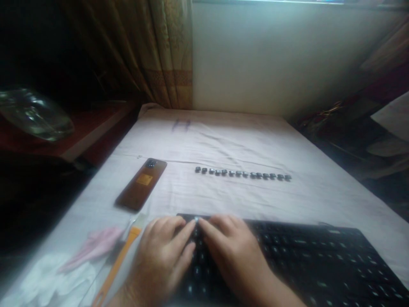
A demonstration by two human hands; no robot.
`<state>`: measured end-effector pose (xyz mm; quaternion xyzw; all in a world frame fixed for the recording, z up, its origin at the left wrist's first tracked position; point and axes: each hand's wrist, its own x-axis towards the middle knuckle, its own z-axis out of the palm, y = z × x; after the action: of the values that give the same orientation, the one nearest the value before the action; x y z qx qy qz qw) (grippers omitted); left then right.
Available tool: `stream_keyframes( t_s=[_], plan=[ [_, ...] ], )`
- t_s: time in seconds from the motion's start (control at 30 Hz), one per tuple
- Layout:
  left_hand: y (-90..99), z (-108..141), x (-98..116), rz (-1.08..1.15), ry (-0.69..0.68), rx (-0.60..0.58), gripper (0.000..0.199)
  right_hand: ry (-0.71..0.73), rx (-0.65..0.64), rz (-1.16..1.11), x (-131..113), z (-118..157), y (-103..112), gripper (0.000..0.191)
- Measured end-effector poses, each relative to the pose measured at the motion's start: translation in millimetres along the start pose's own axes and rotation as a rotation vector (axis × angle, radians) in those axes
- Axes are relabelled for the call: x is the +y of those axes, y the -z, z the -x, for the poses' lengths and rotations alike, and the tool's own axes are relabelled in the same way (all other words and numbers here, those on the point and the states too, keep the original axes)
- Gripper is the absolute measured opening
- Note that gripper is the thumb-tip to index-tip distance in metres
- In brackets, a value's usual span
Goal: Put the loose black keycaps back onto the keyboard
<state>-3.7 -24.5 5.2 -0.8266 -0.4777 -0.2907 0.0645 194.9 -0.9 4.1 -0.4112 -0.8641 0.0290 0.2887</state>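
Observation:
A black keyboard [332, 243] lies along the front of a white-covered surface, slightly blurred. My left hand [164, 247] and my right hand [231, 245] rest over its left end. Their index fingertips meet at a small light-looking keycap [196, 219] near the top left corner, pressing on it from both sides. The other fingers of both hands are curled in. My hands hide part of the keys beneath. Beyond the keyboard, several small dark keycaps [238, 173] lie in a row across the cloth.
A brown phone [140, 185] lies face down at the left. Nearer are a brush with an orange handle [119, 262], a pink cloth [96, 246] and a crumpled white cloth [54, 283]. A curtain [169, 55] hangs behind; a clear rounded object [40, 115] stands on a side table.

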Motion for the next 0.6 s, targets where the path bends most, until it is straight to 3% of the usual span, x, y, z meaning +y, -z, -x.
stream_keyframes(
  t_s=[0.6],
  plan=[
    [1.0,-1.1,-0.8,0.018,0.014,-0.018,0.030,0.018,0.018,0.029,-0.9,-1.2,1.6,0.029]
  ],
)
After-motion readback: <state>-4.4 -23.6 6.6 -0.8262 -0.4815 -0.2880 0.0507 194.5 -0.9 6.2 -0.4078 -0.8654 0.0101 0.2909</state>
